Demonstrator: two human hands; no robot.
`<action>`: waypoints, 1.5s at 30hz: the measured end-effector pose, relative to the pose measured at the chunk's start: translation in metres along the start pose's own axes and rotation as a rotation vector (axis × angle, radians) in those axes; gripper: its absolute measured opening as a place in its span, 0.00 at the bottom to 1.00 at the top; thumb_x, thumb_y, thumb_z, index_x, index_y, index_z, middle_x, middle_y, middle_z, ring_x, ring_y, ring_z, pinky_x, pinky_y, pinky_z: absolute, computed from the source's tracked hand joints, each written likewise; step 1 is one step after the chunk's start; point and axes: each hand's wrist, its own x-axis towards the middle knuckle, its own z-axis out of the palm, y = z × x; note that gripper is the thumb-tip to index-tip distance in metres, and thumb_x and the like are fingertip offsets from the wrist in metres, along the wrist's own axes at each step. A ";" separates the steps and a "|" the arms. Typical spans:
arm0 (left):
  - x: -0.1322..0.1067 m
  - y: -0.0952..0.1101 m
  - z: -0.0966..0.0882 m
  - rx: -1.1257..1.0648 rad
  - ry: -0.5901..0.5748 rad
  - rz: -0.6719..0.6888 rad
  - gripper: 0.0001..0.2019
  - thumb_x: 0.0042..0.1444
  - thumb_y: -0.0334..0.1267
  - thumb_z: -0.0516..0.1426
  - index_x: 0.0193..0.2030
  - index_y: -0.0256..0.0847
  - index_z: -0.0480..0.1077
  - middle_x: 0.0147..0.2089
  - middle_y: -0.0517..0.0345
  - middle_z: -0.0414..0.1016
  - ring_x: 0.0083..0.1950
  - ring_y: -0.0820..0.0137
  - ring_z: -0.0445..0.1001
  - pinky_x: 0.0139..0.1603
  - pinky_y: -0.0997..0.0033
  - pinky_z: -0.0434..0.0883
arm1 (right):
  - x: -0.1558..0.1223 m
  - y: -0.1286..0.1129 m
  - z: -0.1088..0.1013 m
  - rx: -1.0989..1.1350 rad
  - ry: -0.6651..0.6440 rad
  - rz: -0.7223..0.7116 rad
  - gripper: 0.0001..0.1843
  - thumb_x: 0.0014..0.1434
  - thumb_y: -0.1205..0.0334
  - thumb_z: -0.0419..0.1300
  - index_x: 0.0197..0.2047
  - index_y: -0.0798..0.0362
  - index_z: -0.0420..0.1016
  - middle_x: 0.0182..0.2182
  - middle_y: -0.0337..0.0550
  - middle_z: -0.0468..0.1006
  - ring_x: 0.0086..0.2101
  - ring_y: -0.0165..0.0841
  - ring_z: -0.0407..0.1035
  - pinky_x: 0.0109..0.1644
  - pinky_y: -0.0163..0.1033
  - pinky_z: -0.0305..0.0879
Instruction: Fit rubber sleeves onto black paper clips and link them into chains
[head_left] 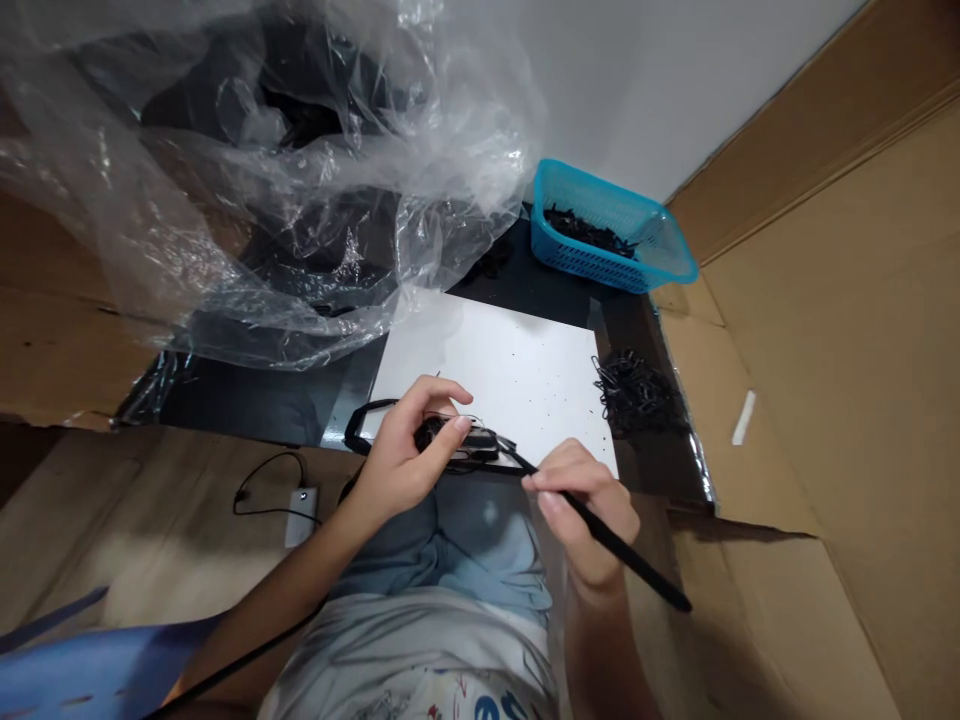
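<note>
My left hand (409, 445) is closed around a bundle of dark, glossy black pieces (480, 443), with the thumb pressed on top. A black band-like loop (356, 425) shows on the left side of this hand. My right hand (589, 510) pinches a long, slender black strip or stick (637, 563), whose exact kind I cannot make out. Its narrow end points at the bundle, and its wider end slants down to the right. Both hands are over the near edge of a white board (495, 350), which has small black specks on it.
A blue basket (615, 268) with black pieces stands at the back right. A tangled heap of black loops (641, 390) lies right of the board. Clear plastic sheeting (337, 180) covers the back left. Cardboard (840, 350) rises on the right. A white box with a cable (300, 515) is below left.
</note>
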 end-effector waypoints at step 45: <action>-0.001 0.001 0.000 -0.001 -0.140 -0.036 0.08 0.53 0.29 0.56 0.40 0.40 0.65 0.29 0.62 0.69 0.29 0.74 0.68 0.31 0.75 0.64 | -0.013 0.006 0.005 -0.103 0.037 -0.079 0.16 0.52 0.75 0.56 0.42 0.48 0.72 0.25 0.40 0.76 0.24 0.33 0.69 0.25 0.40 0.65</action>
